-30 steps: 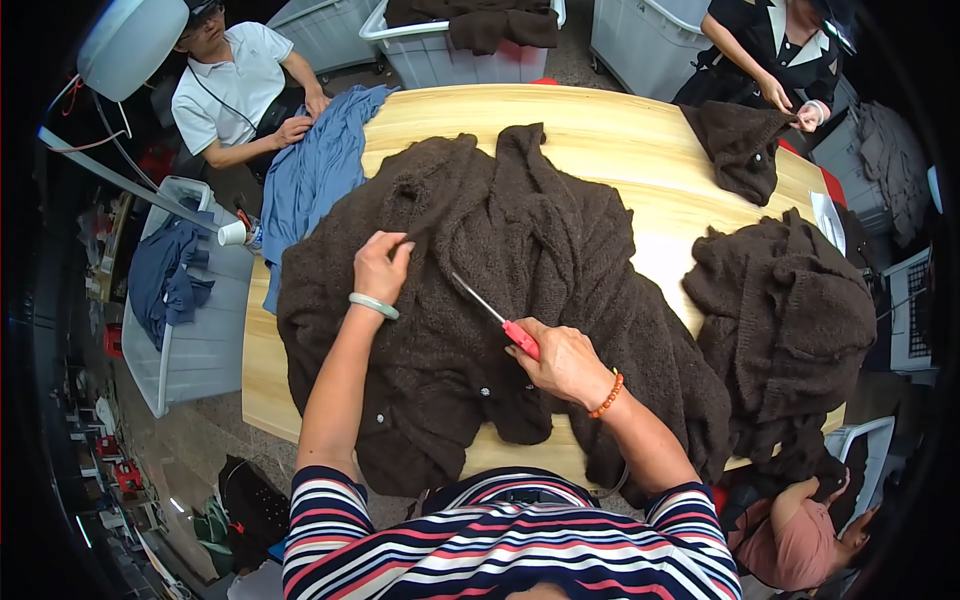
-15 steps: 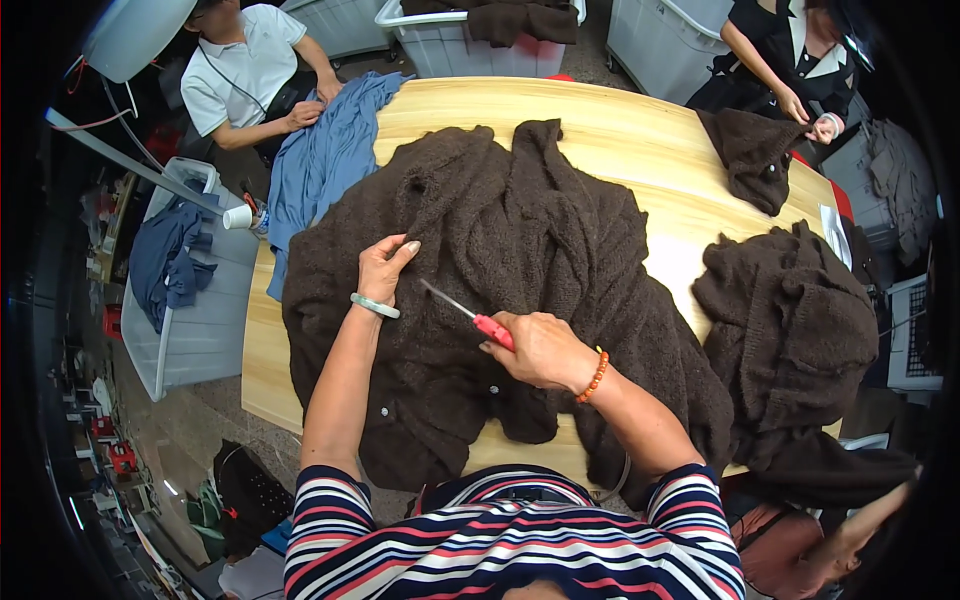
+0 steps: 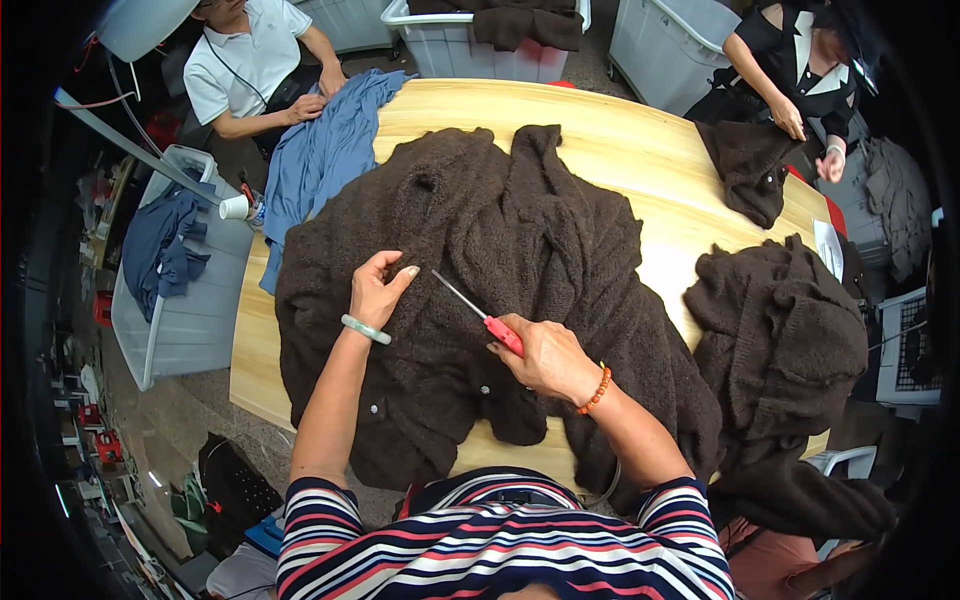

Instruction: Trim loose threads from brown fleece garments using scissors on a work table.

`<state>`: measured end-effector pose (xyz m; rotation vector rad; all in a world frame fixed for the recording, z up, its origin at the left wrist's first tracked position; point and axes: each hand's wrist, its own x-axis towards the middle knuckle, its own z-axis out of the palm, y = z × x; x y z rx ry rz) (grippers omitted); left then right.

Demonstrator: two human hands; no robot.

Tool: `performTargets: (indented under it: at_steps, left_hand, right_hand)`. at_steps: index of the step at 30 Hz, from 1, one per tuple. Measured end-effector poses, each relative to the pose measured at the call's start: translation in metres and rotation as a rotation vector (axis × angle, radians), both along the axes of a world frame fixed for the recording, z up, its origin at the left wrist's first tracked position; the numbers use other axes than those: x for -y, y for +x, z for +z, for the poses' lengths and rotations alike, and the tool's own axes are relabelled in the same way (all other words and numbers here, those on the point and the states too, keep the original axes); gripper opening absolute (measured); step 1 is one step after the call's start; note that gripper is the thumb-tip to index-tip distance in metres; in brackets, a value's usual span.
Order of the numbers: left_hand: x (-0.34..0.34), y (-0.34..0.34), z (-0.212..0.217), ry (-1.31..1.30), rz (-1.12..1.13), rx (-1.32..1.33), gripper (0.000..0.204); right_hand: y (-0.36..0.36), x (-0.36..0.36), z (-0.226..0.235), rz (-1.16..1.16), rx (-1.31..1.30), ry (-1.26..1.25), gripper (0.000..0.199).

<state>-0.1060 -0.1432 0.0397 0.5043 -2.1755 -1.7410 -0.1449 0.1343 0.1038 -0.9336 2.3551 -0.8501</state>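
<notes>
A large dark brown knitted garment lies spread in loose folds before me, with small shiny buttons near its lower edge. My left hand rests over its left part, thumb and forefinger apart; the other fingertips are partly hidden. In my right hand is a red-handled tool with a thin metal shaft, gripped by the handle. Its tip points up and left over the knit, close to my left thumb but apart from it. The shape of the tip is too small to make out.
Another brown knit pile lies at right on the wooden table. At far left a person handles blue cloth; at far right another is beside a small brown knit piece. Grey bins and a white cup stand about.
My left thumb and forefinger have spread slightly and the hand sits a little lower. The tool has shifted slightly right in my right hand. The far-right person's hands have moved apart.
</notes>
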Motion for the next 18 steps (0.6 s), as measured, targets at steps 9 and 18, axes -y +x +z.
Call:
performTargets:
  at_steps: [9, 18]
  left_hand:
    - [-0.007, -0.004, -0.009, 0.021, -0.078, 0.077, 0.004]
    - [0.004, 0.008, -0.019, 0.155, -0.102, 0.074, 0.003]
  right_hand:
    - [0.008, 0.002, 0.003, 0.046, -0.039, -0.042, 0.031]
    - [0.006, 0.003, 0.008, 0.026, 0.018, 0.023, 0.032]
